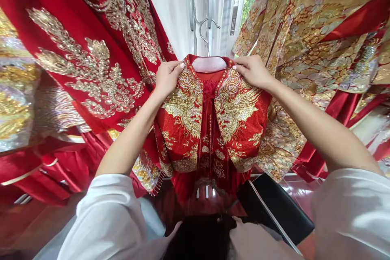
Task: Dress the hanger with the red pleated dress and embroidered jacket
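A short red jacket (185,130) with gold embroidery hangs upright in front of me, its front edges apart at the middle. Above its collar rises the metal hook of a clothes hanger (204,32). My left hand (168,77) pinches the jacket at the shoulder beside the collar, thumb on top. On the other side of the collar, my right hand (252,70) grips the matching shoulder. Both sets of fingertips are partly hidden behind the cloth. Dark red cloth with cords and a row of small beads shows between the jacket's front edges.
Red garments with beaded gold sprays (100,65) hang close on the left. A gold patterned garment (304,48) hangs on the right. Behind the hanger stands a white door frame with a lock plate (235,12). A black flat-topped object (277,207) sits low at right.
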The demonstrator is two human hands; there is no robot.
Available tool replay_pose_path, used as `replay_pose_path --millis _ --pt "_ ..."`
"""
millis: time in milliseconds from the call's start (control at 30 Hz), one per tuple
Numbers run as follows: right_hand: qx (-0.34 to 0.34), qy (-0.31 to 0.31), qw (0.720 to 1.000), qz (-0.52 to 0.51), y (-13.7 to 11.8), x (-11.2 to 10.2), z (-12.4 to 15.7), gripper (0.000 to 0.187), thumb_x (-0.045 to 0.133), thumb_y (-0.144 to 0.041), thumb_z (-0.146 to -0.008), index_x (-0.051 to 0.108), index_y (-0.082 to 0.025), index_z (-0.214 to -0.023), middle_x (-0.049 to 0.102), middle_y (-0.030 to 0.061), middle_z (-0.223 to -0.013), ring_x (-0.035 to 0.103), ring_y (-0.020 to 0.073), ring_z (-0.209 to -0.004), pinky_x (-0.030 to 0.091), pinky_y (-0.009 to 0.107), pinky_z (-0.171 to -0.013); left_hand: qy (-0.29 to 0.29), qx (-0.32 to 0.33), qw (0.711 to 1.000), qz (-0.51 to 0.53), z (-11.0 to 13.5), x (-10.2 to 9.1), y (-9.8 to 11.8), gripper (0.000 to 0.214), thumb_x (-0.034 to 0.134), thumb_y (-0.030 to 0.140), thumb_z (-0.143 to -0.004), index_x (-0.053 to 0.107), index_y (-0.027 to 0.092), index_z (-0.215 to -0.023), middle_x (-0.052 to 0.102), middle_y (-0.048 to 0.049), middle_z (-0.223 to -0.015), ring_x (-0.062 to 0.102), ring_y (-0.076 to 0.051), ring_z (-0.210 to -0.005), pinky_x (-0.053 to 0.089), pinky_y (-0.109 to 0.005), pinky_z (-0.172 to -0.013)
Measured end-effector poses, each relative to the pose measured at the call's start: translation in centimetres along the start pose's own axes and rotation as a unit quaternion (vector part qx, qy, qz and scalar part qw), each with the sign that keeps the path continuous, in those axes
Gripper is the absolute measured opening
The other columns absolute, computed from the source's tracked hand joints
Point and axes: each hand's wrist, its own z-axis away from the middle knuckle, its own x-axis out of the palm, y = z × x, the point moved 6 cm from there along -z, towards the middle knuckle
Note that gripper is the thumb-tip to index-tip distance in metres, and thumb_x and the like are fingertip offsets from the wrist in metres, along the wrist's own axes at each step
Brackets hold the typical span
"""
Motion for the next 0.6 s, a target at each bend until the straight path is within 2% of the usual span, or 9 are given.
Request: replay_pose_path --millis 100,167,233,300,400,467,533,600 --pt "0.006 0.042 0.998 -0.039 -0.4 -0.9 -0.7 0.020 0.055 -0.035 -0.083 0.067 -0.019 -0.086 0.065 0.0027 -0.082 0.061 0.0231 -0.089 0.045 0.044 -0.091 0.057 0.001 0.998 -0.002 -0.1 -0.9 0.7 0.034 0.038 0.043 -0.087 0.056 0.020 -0.071 0.051 -0.0024 -0.065 0.049 -0.018 -0.076 0.041 -0.027 -0.069" --pt "0.012 0.042 0.997 -0.061 -0.5 -1.3 -1.0 0.021 0.057 -0.037 -0.082 0.067 -0.019 -0.084 0.065 0.0020 -0.081 0.061 0.0220 -0.088 0.047 0.043 -0.090 0.048 0.007 0.999 0.003 -0.3 -1.1 0.8 0.035 0.038 0.042 -0.087 0.055 0.020 -0.067 0.049 -0.0019 -0.062 0.049 -0.017 -0.072 0.043 -0.027 -0.067" --pt "0.026 0.009 0.996 -0.090 -0.1 -1.4 -0.9 0.023 0.059 -0.039 -0.080 0.068 -0.019 -0.086 0.065 0.0011 -0.079 0.061 0.0197 -0.085 0.049 0.041 -0.087 -0.008 0.013 1.000 0.017 -0.4 -1.2 0.3 0.035 0.040 0.042 -0.086 0.055 0.019 -0.064 0.049 -0.0012 -0.061 0.049 -0.015 -0.069 0.044 -0.027 -0.067" --pt "0.051 -0.057 0.989 -0.126 1.1 -1.7 -0.1 0.026 0.063 -0.041 -0.077 0.068 -0.019 -0.089 0.066 0.0002 -0.079 0.061 0.0167 -0.081 0.051 0.039 -0.083 -0.095 0.017 0.995 0.041 -0.3 -1.4 -0.8 0.032 0.046 0.043 -0.084 0.060 0.019 -0.069 0.055 -0.0012 -0.065 0.052 -0.015 -0.070 0.046 -0.028 -0.070" --pt "0.099 -0.199 0.961 -0.165 3.8 -2.4 2.7 0.035 0.072 -0.037 -0.065 0.069 -0.018 -0.094 0.068 0.0015 -0.086 0.062 0.0144 -0.080 0.052 0.035 -0.078 -0.226 0.000 0.971 0.081 0.4 -1.8 -3.5 0.029 0.058 0.046 -0.076 0.067 0.020 -0.086 0.065 -0.0028 -0.078 0.059 -0.018 -0.083 0.049 -0.032 -0.077" --pt "0.133 -0.250 0.940 -0.190 5.7 -3.0 5.2 0.043 0.077 -0.036 -0.056 0.069 -0.017 -0.094 0.069 0.0034 -0.088 0.063 0.0156 -0.079 0.053 0.034 -0.074 -0.284 -0.034 0.953 0.101 1.2 -1.8 -5.6 0.034 0.062 0.047 -0.072 0.068 0.020 -0.093 0.068 -0.0050 -0.083 0.061 -0.021 -0.089 0.050 -0.034 -0.078" --pt "0.165 -0.232 0.936 -0.208 7.2 -3.3 7.3 0.047 0.078 -0.040 -0.052 0.070 -0.018 -0.093 0.069 0.0041 -0.085 0.064 0.0179 -0.077 0.054 0.035 -0.069 -0.278 -0.071 0.952 0.104 2.0 -1.6 -7.2 0.037 0.062 0.049 -0.072 0.068 0.019 -0.093 0.069 -0.0071 -0.086 0.063 -0.023 -0.088 0.052 -0.036 -0.077" --pt "0.188 -0.166 0.947 -0.199 7.6 -3.1 9.1 0.047 0.076 -0.045 -0.054 0.070 -0.020 -0.093 0.069 0.0042 -0.083 0.065 0.0201 -0.075 0.055 0.038 -0.068 -0.200 -0.099 0.972 0.070 3.0 -1.3 -7.8 0.039 0.061 0.050 -0.073 0.067 0.018 -0.094 0.069 -0.0087 -0.090 0.063 -0.025 -0.089 0.052 -0.039 -0.078"
